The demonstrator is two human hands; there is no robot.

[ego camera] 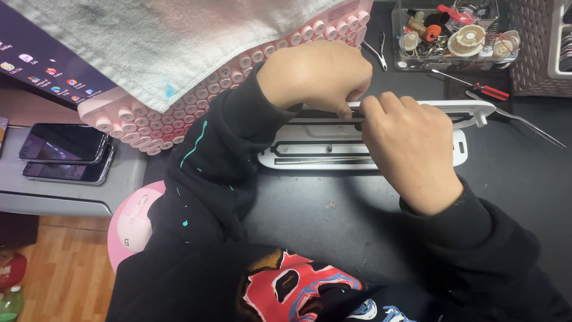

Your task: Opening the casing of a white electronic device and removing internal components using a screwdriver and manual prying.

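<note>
Both my hands meet over a long white plastic part [471,111] held on edge above the dark desk. My left hand [316,76] pinches its top edge from the left, fingers curled. My right hand [408,149] grips it from the near side, thumb and fingers closed on the rim. Under it lies a second flat white plastic frame [310,152] with dark slots and a thin metal bar. Black sleeves cover both arms.
A pink round-key keyboard [196,101] under a grey towel [179,42] leans at the left. Two phones [62,152] lie stacked at far left, a pink mouse [134,220] below. At the back: clear box of parts [456,36], red-handled screwdriver [485,89], pliers [379,50], tweezers [524,122].
</note>
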